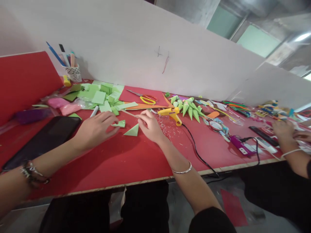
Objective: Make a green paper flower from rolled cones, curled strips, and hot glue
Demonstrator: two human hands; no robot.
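My left hand (pixel 97 130) is above the red table with its thumb and fingers apart. Just beyond its fingertips is a small folded piece of green paper (pixel 120 123); whether they touch it I cannot tell. Between thumb and fingers, my right hand (pixel 149 127) pinches a thin wooden stick (pixel 129 113) that points left. Below the stick, a light green paper triangle (pixel 132 130) lies flat between my hands. A white pen or marker (pixel 94 111) rests behind my left hand.
Green paper squares (pixel 98 96) pile up behind my hands, near scissors (pixel 148 99). A yellow glue gun (pixel 171 113) with a black cord lies right, by green paper cones (pixel 190 110). A black phone-like slab (pixel 41 139) lies left. Another person's hand (pixel 283 131) is far right.
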